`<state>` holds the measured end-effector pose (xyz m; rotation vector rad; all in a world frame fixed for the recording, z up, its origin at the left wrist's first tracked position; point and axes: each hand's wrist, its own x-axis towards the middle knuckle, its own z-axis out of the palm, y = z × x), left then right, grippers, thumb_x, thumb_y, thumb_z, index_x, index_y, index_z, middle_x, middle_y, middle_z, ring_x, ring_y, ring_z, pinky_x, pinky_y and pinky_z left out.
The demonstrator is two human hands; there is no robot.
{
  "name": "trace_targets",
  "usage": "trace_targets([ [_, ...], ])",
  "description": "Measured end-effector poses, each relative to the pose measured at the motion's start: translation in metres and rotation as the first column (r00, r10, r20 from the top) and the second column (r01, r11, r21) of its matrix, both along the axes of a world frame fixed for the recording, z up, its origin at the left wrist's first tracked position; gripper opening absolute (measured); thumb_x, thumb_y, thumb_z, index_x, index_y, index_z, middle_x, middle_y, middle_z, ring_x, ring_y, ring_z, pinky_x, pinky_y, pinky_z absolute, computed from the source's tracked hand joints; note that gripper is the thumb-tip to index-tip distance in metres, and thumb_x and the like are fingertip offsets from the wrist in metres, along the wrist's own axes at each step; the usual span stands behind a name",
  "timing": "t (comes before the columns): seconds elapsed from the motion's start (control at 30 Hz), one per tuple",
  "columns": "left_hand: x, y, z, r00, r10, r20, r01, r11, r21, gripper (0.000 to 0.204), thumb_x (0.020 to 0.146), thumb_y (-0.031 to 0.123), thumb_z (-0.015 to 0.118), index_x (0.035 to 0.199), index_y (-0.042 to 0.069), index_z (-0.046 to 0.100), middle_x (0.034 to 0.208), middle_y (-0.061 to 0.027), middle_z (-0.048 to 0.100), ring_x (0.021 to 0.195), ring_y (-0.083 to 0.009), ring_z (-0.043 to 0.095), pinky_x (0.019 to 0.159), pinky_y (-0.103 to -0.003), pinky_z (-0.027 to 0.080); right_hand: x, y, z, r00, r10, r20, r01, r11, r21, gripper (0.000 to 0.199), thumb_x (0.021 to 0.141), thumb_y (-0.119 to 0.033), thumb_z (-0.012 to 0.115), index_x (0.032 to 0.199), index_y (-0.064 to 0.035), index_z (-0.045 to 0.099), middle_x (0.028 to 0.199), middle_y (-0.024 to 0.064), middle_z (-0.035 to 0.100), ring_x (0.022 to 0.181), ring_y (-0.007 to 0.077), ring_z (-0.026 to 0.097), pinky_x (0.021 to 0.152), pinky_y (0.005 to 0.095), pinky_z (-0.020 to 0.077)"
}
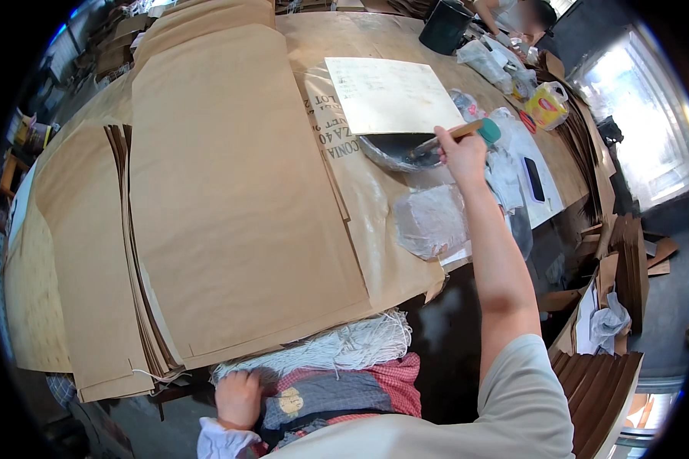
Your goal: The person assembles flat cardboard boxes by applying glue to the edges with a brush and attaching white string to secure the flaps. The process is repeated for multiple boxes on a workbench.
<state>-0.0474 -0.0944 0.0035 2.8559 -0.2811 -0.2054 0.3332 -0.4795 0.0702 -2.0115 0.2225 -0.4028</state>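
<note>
My right hand [463,157] is closed around a brush [467,128] with a wooden handle and a green end. Its far part dips into a round bowl [386,161] with a dark inside, partly covered by a pale sheet of board [390,96]. In my lap lies a bundle of white strings [344,344]. At that bundle's left end, below the table edge, my left hand [239,402] has its fingers curled in; the fingertips are hidden, so what they hold cannot be made out. Large sheets of brown paper [237,191] lie stacked nearest that hand.
A plastic-wrapped packet [432,222] sits by the bowl. Right of it are a phone [533,180], red-handled scissors [526,121] and a yellow packet [547,105]. A black bucket [445,27] stands at the back, near another person [513,19]. Stacked brown card [597,390] lies at lower right.
</note>
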Motion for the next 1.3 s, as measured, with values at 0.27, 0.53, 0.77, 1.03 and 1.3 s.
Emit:
trace_targets([
  [0.27, -0.021, 0.016, -0.042, 0.999, -0.011, -0.049, 0.002, 0.984, -0.177, 0.012, 0.066, 0.011, 0.065, 0.077, 0.007, 0.061, 0.081, -0.0104, 0.06, 0.079, -0.0293, 0.059, 0.069, -0.041, 0.047, -0.011, -0.009, 0.019, 0.998, -0.008, -0.057, -0.003, 0.981, -0.194, 0.036, 0.081, -0.029, 0.07, 0.073, 0.0036, 0.058, 0.059, 0.0094, 0.061, 0.045, 0.0134, 0.056, 0.045, 0.0263, 0.0457],
  [0.53, -0.045, 0.018, 0.011, 0.899, 0.354, -0.258, -0.436, 0.661, -0.611, 0.005, 0.087, 0.005, 0.054, 0.084, 0.001, 0.054, 0.08, -0.0157, 0.058, 0.068, -0.0348, 0.056, 0.063, -0.035, 0.046, -0.047, 0.043, 0.057, 0.979, 0.132, 0.154, -0.094, 0.968, -0.235, 0.027, 0.083, -0.025, 0.063, 0.072, 0.0001, 0.06, 0.063, 0.0053, 0.06, 0.059, 0.0157, 0.057, 0.056, 0.0292, 0.0437],
  [0.77, -0.027, 0.05, 0.03, 0.96, 0.125, 0.251, -0.131, 0.991, 0.009, 0.022, 0.069, 0.002, 0.057, 0.091, -0.001, 0.058, 0.079, -0.0103, 0.053, 0.07, -0.0257, 0.055, 0.059, -0.038, 0.044, -0.23, 0.185, 0.029, 0.561, 0.822, 0.097, -0.789, 0.567, -0.235, 0.025, 0.068, -0.003, 0.075, 0.091, -0.0021, 0.068, 0.072, 0.0083, 0.064, 0.062, 0.0181, 0.058, 0.055, 0.0287, 0.0458],
  [1.03, 0.005, 0.057, 0.022, 0.955, 0.19, 0.23, -0.206, 0.978, 0.048, 0.009, 0.068, 0.002, 0.057, 0.076, 0.0, 0.055, 0.124, -0.0199, 0.053, 0.078, -0.0232, 0.056, 0.062, -0.032, 0.048, -0.234, 0.27, 0.004, 0.339, 0.94, 0.036, -0.914, 0.338, -0.222, 0.018, 0.074, -0.003, 0.07, 0.092, -0.0007, 0.065, 0.07, 0.0111, 0.059, 0.06, 0.0236, 0.056, 0.053, 0.031, 0.0449],
  [1.3, 0.005, 0.059, 0.015, 0.962, 0.172, 0.21, -0.192, 0.978, 0.077, 0.009, 0.067, 0.004, 0.059, 0.075, -0.001, 0.056, 0.126, -0.022, 0.052, 0.08, -0.0229, 0.057, 0.063, -0.032, 0.049, -0.247, 0.281, 0.018, 0.379, 0.924, -0.045, -0.918, 0.369, -0.146, 0.012, 0.076, -0.003, 0.068, 0.088, -0.0021, 0.066, 0.074, 0.0127, 0.062, 0.065, 0.0244, 0.061, 0.06, 0.0304, 0.0483],
])
